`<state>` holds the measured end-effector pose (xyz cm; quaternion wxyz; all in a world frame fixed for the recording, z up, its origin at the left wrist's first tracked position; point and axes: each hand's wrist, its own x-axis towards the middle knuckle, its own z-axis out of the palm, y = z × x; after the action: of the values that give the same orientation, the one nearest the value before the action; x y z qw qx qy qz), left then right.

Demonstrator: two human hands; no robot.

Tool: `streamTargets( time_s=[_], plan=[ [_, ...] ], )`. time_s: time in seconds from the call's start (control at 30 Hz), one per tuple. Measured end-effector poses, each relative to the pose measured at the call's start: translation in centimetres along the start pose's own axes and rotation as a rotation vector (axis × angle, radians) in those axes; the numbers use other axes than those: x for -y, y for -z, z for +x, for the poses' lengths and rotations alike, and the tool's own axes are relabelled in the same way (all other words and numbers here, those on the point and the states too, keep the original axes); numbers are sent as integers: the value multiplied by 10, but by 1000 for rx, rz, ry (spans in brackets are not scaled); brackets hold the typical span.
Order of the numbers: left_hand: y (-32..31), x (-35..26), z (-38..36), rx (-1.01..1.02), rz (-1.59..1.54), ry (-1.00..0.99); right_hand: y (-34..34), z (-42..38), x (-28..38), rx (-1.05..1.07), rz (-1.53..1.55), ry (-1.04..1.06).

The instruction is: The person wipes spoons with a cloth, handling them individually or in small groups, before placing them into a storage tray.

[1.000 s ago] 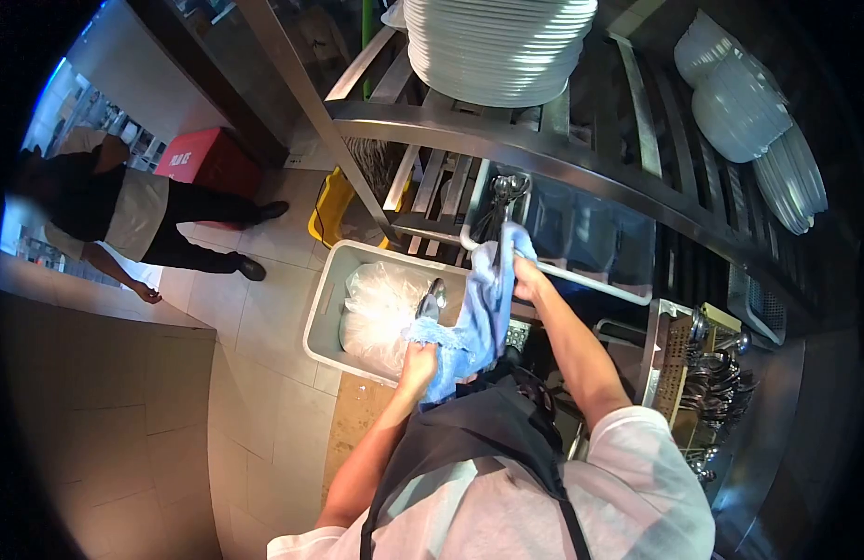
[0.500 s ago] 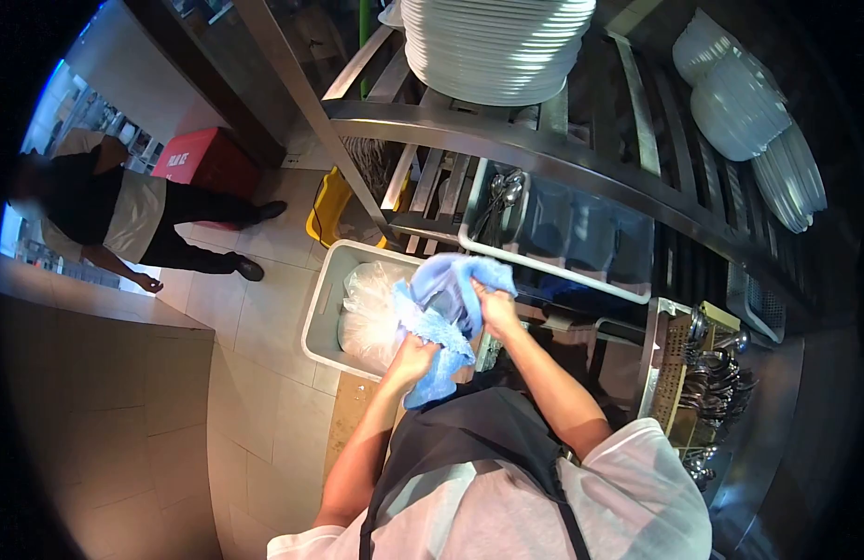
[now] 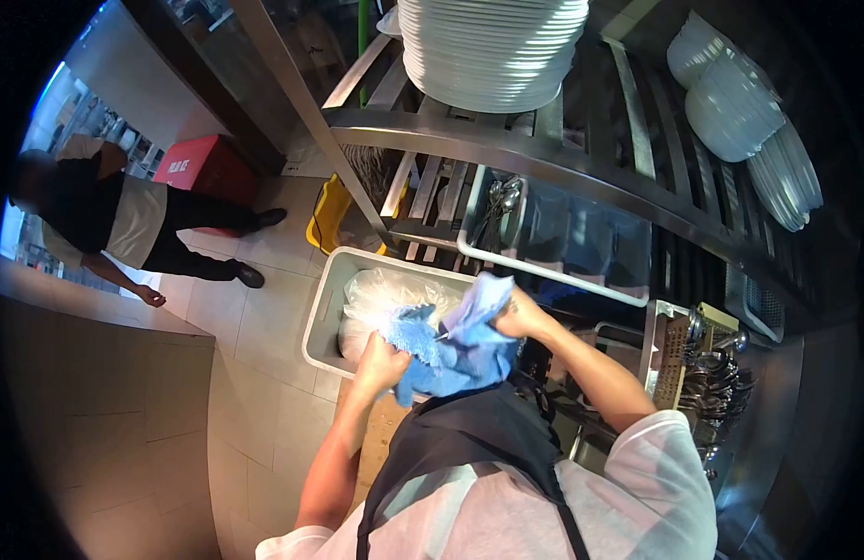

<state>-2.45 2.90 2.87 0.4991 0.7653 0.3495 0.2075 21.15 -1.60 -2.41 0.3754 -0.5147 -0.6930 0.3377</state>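
Note:
A fluffy blue cloth (image 3: 460,366) hangs bunched in front of the dark apron. My left hand (image 3: 383,362) is closed on its left part, over the near side of a grey plastic bin (image 3: 313,322). Closed around a lilac-blue raised fold at the other end is my right hand (image 3: 519,315). A thin shiny edge shows between the folds; I cannot make out what it belongs to. Inside the bin, just beyond the cloth, lies a clear plastic bag (image 3: 367,294) with whitish contents.
Above the bin stands a metal rack (image 3: 507,138) with stacked white plates (image 3: 493,56). A divided cutlery tray (image 3: 563,233) sits lower, and a cutlery basket (image 3: 670,364) is at right. A person (image 3: 124,210) stands at left near a red box (image 3: 203,168).
My hands have moved apart, the left one leftward and the right one rightward. The cloth now stretches wider and lower between them. The other person has barely moved.

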Motion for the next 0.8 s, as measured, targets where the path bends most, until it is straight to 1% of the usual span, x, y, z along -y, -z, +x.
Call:
streamTargets(
  time_s=[0.03, 0.07, 0.1, 0.13, 0.17, 0.2, 0.23, 0.27, 0.3, 0.33, 0.37, 0.4, 0.43, 0.47, 0.53, 0.57, 0.6, 0.63, 0.67, 0.7, 0.73, 0.8],
  plan=[
    [-9, 7, -3, -121, -56, 69, 5, 6, 4, -94, 100, -57],
    [-20, 12, -4, -240, -113, 139, 1, 8, 7, -282, -276, -55],
    [-31, 16, -2, -268, -320, 169, -16, 11, -6, -520, -125, -123],
    [-38, 15, 0, -264, -322, 168, -38, 18, -18, -758, 28, -190],
    [-44, 14, 2, -262, -302, 222, -63, 33, -11, -1145, 734, -301],
    [-50, 13, 4, -264, -283, 274, -66, 35, 4, -1170, 693, -446],
    [-58, 17, 7, -350, -328, 261, -74, 34, 4, -1092, 745, -544],
    [-56, 17, 7, -350, -324, 262, -79, 34, 9, -1011, 799, -648],
    [-53, 18, 6, -346, -394, 298, -81, 33, 12, -1011, 1114, -525],
    [-50, 17, 6, -340, -466, 332, -77, 31, 13, -1019, 1117, -526],
    [-45, 15, 5, -335, -465, 331, -66, 27, 13, -897, 1081, -510],
    [-40, 11, 2, -269, -480, 276, -54, 24, 10, -772, 1039, -495],
    [-36, 7, 0, -209, -496, 220, -48, 26, -7, -862, 1084, -433],
    [-36, 5, -5, -216, -499, 220, -29, 30, 6, -959, 1190, -344],
    [-33, 4, -14, -309, -496, 203, 4, 31, 14, -906, 1201, -424],
    [-32, 3, -15, -328, -437, 170, 0, 31, 10, -905, 1204, -431],
    [-32, 0, -16, -327, -436, 174, -6, 32, 5, -904, 1162, -390],
    [-33, -5, -14, -331, -333, 192, -8, 34, 1, -903, 1117, -344],
    [-32, -18, -10, -337, -232, 204, -9, 37, 15, -940, 1087, -339],
    [-30, -28, -8, -389, -134, 113, -8, 39, 16, -953, 1100, -322],
    [-30, -27, -8, -394, -133, 111, -8, 41, 16, -967, 1117, -308],
    [-26, -16, -12, -490, -101, 49, 7, 39, 31, -854, 1218, -384]
  ],
)
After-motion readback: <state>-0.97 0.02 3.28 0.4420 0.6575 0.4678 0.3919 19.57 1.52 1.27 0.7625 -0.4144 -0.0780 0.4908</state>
